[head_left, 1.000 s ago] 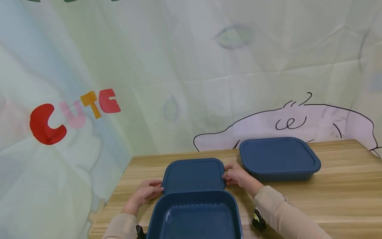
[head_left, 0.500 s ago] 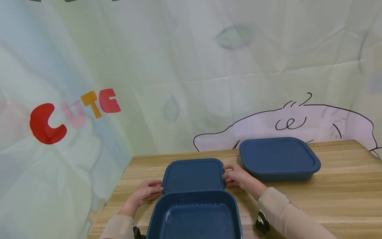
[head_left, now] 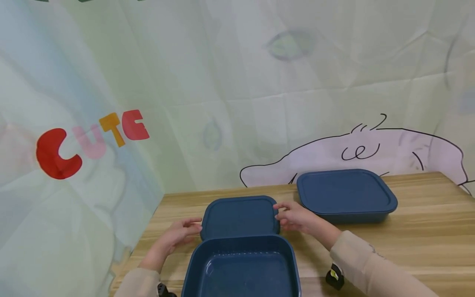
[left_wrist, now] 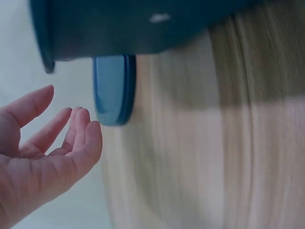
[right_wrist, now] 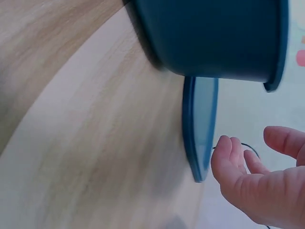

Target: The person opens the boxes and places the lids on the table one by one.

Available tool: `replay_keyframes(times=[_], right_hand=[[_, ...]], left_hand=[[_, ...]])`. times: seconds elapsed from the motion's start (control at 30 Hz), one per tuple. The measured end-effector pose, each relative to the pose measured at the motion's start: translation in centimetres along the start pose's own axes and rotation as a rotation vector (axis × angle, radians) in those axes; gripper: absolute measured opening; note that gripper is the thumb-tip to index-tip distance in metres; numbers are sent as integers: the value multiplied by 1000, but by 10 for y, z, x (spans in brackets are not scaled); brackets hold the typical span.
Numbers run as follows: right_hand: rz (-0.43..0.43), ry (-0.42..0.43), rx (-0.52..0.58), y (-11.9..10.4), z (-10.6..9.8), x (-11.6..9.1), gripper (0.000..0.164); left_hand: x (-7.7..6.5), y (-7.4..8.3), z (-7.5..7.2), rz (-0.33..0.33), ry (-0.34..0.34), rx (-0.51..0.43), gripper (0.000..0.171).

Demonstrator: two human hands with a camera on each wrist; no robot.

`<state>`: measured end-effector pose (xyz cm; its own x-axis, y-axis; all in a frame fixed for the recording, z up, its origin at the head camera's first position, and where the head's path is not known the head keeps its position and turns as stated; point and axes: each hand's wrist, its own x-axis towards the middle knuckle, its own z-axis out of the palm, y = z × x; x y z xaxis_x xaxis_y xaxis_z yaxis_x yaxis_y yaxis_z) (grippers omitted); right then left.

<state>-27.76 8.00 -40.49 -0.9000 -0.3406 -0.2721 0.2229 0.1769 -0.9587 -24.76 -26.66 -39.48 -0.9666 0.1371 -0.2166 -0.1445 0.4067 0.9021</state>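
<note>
A dark blue lid (head_left: 241, 216) lies on the wooden table just beyond an open blue food box (head_left: 243, 244). At the lid's left edge is my left hand (head_left: 177, 236); the left wrist view shows its relaxed fingers (left_wrist: 90, 148) spread apart from the lid (left_wrist: 110, 93). My right hand (head_left: 297, 216) hovers by the lid's right edge with thumb and fingers parted. In the right wrist view that hand (right_wrist: 259, 183) stands a little off the lid (right_wrist: 205, 124) and holds nothing. The box's near end is cut off by the head view's bottom edge.
A second blue box (head_left: 346, 192) with its lid on stands at the back right of the wooden table (head_left: 426, 235). Behind the table hangs a printed cloth (head_left: 222, 103) with coloured letters. Black wrist devices (head_left: 335, 277) show below the sleeves.
Both hands have drawn slightly up and off the lid's edges, and the forearms have spread outward. The lid and both boxes stay in place.
</note>
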Motion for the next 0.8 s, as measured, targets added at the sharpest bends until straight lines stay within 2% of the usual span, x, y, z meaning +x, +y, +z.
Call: replay_keyframes(times=[0.13, 0.43, 0.6, 0.8], right_hand=[[-30, -29, -36, -6, -5, -9, 47], [-73, -49, -47, -19, -28, -29, 44], [-106, -65, -75, -24, -48, -41, 47], [-141, -47, -134, -26, -75, -61, 47]], left_hand=[[-4, 9, 2, 21, -37, -37, 50], [-12, 41, 15, 34, -42, -42, 47], [-13, 60, 28, 48, -55, -38, 40], [-10, 77, 51, 55, -56, -93, 35]])
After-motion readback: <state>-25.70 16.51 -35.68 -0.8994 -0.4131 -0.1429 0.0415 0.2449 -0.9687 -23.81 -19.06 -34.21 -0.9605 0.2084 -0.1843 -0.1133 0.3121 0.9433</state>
